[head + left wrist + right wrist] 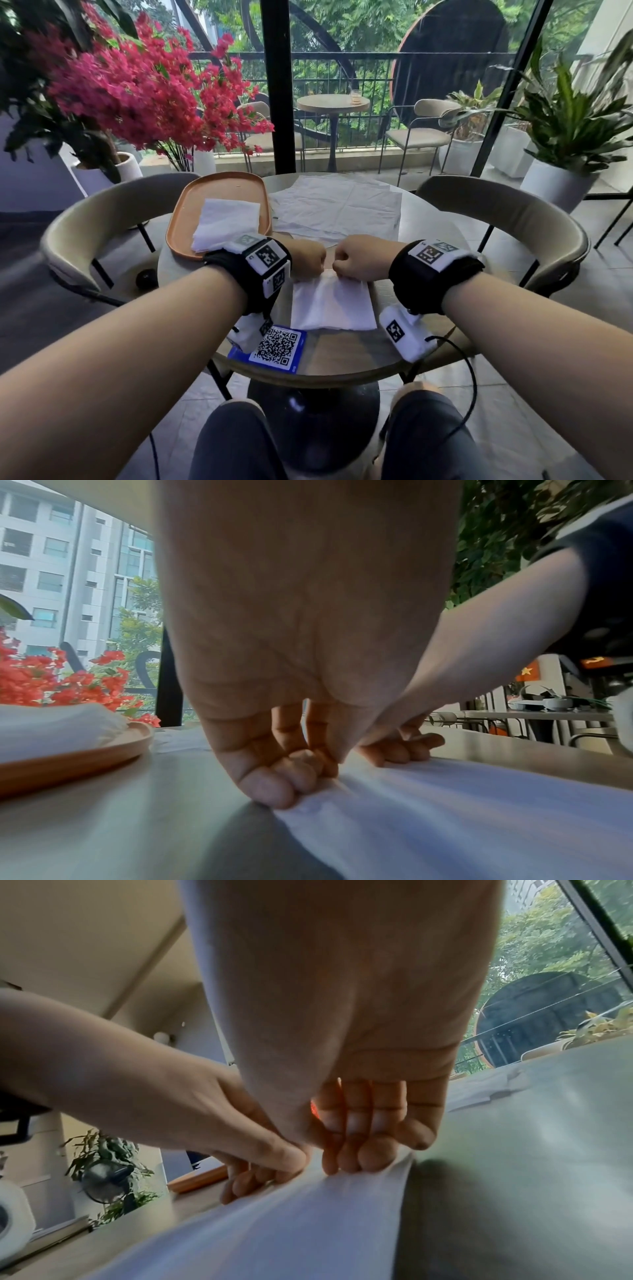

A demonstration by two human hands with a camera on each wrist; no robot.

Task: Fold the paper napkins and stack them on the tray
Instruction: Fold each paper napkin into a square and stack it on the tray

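Note:
A white paper napkin [332,303] lies folded on the round table [424,219] in front of me. My left hand [306,257] and right hand [356,257] meet knuckle to knuckle at its far edge, and both pinch that edge with curled fingers. In the left wrist view the left fingertips [270,791] grip the napkin [462,818]. The right fingers [369,1156] hold the same napkin [274,1226] in the right wrist view. An orange oval tray [191,205] at the left carries a stack of folded napkins [226,219]. Unfolded napkins [339,205] lie spread beyond my hands.
A blue card with a QR code [274,346] lies at the table's near edge. Two curved chairs [507,209] flank the table. A pink flowering plant [137,89] stands at the left and a potted green plant [568,137] at the right.

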